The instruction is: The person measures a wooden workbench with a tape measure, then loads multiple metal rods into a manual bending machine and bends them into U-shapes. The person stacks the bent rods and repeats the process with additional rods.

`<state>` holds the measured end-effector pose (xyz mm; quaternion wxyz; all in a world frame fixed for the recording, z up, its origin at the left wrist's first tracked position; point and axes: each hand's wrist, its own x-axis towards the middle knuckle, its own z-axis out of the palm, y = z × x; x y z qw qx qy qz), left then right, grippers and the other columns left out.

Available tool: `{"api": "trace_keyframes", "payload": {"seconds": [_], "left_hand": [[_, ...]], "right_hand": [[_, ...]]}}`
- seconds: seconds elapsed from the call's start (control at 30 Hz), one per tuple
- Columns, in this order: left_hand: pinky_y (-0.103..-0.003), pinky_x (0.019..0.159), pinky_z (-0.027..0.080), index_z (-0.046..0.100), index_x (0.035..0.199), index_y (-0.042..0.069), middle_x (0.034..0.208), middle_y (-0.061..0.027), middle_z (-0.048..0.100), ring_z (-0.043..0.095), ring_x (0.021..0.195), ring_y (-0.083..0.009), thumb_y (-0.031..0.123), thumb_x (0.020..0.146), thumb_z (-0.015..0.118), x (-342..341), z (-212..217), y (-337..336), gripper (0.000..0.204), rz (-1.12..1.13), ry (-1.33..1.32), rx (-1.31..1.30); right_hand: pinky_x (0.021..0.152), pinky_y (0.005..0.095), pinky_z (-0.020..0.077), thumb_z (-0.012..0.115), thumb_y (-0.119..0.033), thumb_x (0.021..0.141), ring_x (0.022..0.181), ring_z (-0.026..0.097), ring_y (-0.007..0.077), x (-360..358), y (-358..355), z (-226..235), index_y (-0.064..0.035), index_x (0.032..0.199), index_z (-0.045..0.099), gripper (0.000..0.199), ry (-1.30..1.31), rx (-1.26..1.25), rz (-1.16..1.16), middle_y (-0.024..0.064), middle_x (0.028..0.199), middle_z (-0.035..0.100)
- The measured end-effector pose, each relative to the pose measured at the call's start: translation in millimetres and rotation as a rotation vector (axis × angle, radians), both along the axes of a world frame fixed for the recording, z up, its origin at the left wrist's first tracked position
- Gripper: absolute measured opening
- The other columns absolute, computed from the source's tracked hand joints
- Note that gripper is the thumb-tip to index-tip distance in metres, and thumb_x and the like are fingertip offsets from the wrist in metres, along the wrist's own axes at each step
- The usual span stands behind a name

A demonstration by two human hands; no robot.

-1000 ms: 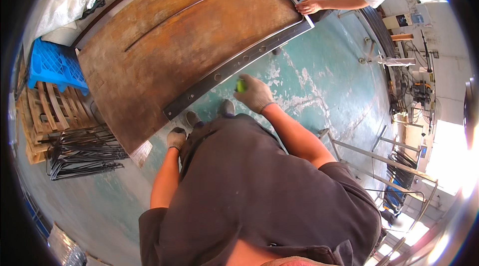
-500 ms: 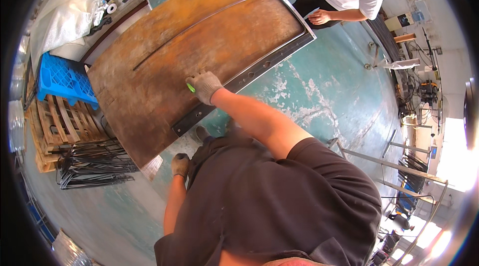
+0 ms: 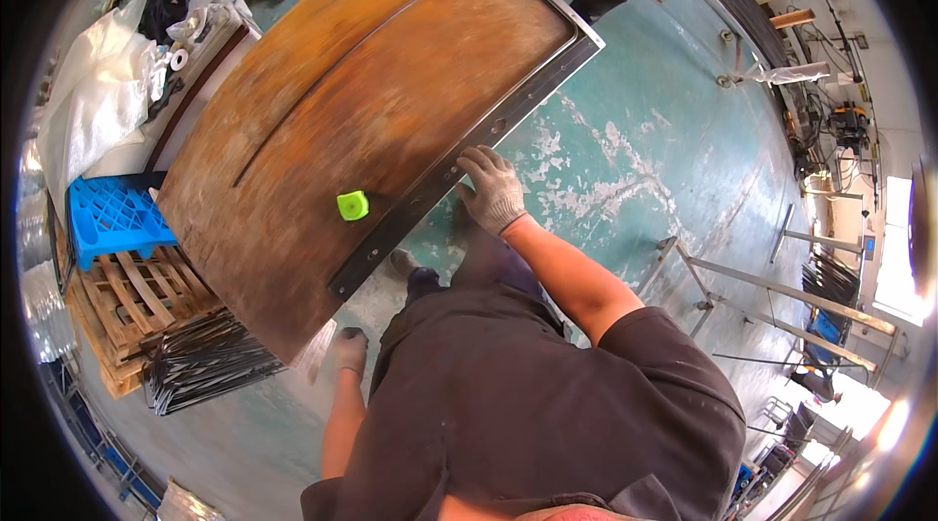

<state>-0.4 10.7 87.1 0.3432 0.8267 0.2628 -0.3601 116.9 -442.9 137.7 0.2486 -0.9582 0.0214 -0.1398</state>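
Gloved hands on a rusty steel panel.
Right hand laid flat on its edge rail; left hand grasping the near corner; green tape measure released.

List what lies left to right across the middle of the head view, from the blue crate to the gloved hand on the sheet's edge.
Blue plastic crate → rusty metal sheet → green tape measure → dark edge frame → right hand.
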Motion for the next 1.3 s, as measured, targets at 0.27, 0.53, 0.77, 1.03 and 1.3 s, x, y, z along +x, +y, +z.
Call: {"api": "trace_keyframes", "payload": {"seconds": [0.27,0.53,0.77,1.03,1.3], "left_hand": [[-0.033,0.079,0.057,0.076,0.105,0.000,0.093,-0.0120,0.078,0.073,0.086,-0.0190,0.019,0.091,0.066,34.1,-10.2,-78.4,0.026,-0.025,-0.003,0.014],[-0.033,0.080,0.058,0.077,0.108,-0.001,0.097,-0.0140,0.079,0.075,0.088,-0.0176,0.021,0.090,0.068,64.1,35.7,-239.6,0.030,-0.275,-0.017,0.031],[-0.033,0.078,0.058,0.076,0.111,-0.001,0.094,-0.0114,0.078,0.073,0.085,-0.0178,0.018,0.092,0.067,80.2,44.9,-247.8,0.029,-0.097,0.017,0.029],[-0.033,0.084,0.058,0.077,0.111,0.001,0.100,-0.0119,0.079,0.075,0.093,-0.0194,0.021,0.090,0.070,80.0,97.4,-286.5,0.030,-0.138,0.054,0.178],[-0.031,0.082,0.057,0.075,0.116,0.000,0.099,-0.0118,0.078,0.073,0.091,-0.0182,0.019,0.092,0.071,40.3,72.3,-285.8,0.031,-0.041,-0.016,0.020]], "right_hand": [[0.106,0.0479,0.0507,0.077,-0.016,0.081,0.131,0.060,0.0310,20.9,-65.4,-29.1,-0.0091,0.123,0.071,0.043,-0.017,0.088,0.277,0.0078,0.134,0.067],[0.098,0.0445,0.0528,0.072,-0.017,0.079,0.128,0.062,0.0265,31.1,-103.0,-39.5,-0.0107,0.122,0.073,0.044,0.003,0.195,0.395,0.0039,0.132,0.070],[0.100,0.0419,0.0524,0.070,-0.018,0.076,0.128,0.063,0.0230,36.0,-123.5,-45.3,-0.0119,0.122,0.074,0.047,-0.031,0.206,0.452,0.0011,0.132,0.070],[0.100,0.0400,0.0528,0.065,-0.016,0.086,0.125,0.065,0.0200,35.0,-128.4,-53.0,-0.0135,0.114,0.078,0.031,-0.081,0.247,0.438,-0.0019,0.127,0.073],[0.105,0.0430,0.0513,0.065,-0.013,0.085,0.128,0.063,0.0224,27.6,-129.4,-51.8,-0.0141,0.119,0.076,0.036,-0.048,0.253,0.460,0.0003,0.130,0.072]]}}
